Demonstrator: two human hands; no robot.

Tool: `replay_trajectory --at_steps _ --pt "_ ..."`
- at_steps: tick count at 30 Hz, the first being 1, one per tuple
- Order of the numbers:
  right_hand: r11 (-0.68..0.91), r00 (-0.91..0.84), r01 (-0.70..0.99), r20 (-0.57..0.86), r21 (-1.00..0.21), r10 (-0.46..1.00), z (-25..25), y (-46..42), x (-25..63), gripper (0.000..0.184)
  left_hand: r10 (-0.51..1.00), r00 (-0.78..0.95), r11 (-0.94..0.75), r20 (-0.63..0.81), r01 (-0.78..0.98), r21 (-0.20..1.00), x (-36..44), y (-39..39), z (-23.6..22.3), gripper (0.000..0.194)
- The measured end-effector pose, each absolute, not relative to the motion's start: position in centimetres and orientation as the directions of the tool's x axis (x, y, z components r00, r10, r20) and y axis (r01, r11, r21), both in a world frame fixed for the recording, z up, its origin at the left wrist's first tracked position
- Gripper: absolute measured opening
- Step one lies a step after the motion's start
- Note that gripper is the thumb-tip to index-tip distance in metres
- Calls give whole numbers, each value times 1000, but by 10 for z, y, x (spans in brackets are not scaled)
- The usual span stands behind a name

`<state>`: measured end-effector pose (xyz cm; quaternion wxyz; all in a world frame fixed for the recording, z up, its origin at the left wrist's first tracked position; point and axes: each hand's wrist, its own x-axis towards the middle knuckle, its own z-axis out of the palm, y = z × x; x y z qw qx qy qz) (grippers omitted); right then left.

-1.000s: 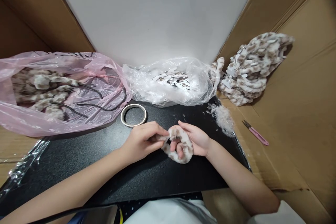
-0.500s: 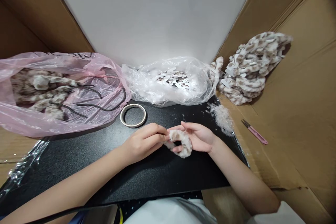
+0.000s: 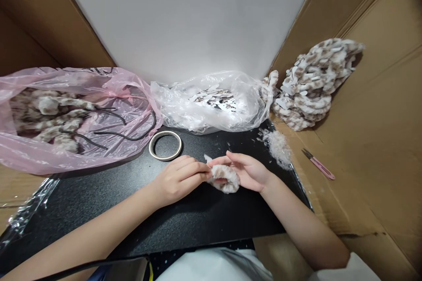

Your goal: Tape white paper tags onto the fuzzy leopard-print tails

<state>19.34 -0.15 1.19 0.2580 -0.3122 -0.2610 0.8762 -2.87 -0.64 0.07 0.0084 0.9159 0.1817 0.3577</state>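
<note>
A small fluffy ring [image 3: 231, 183], white with brown patches, is held between my two hands above the black table [image 3: 158, 224]. My left hand [image 3: 181, 178] pinches its left side with thumb and fingertips. A small white strip [image 3: 207, 158] sticks up beside these fingertips; I cannot make out what it is. My right hand [image 3: 249, 171] grips the ring from the right, and one finger shows through its opening. The fingertips of both hands meet near the ring's upper left.
Behind my hands lie a tape roll [image 3: 165, 145], a pink bag [image 3: 132, 96] of furry pieces with dark bands, and a clear bag [image 3: 178, 105] of white pieces. To the right are loose fluff [image 3: 278, 147], pink-handled snips [image 3: 318, 164] and a tagged fluffy pile [image 3: 313, 83].
The fluffy ring has tilted, so its opening looks narrower. The white strip now shows above my left fingertips. The whole view has shifted slightly.
</note>
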Motion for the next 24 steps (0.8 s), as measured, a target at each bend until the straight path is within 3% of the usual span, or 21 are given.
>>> replay_trajectory --at_steps 3,6,12,18,24 --pt "-639 -607 -328 -363 -696 707 12 -4 191 38 328 640 -929 695 351 116 -27 -5 0 13" --pt "-583 -566 -328 -340 -743 751 12 -6 188 42 353 606 -924 713 347 163 -26 -4 -1 13" --pt "-398 -451 -269 -250 -877 857 9 -10 181 28 393 602 -917 695 312 248 -26 -4 -4 14" --pt "-582 -454 -254 -436 -773 777 7 -7 181 39 347 663 -932 663 323 164 -25 -5 -1 11" --pt "-743 -472 -189 -603 -643 643 3 -3 180 39 256 732 -962 632 259 90 -25 -9 1 13"
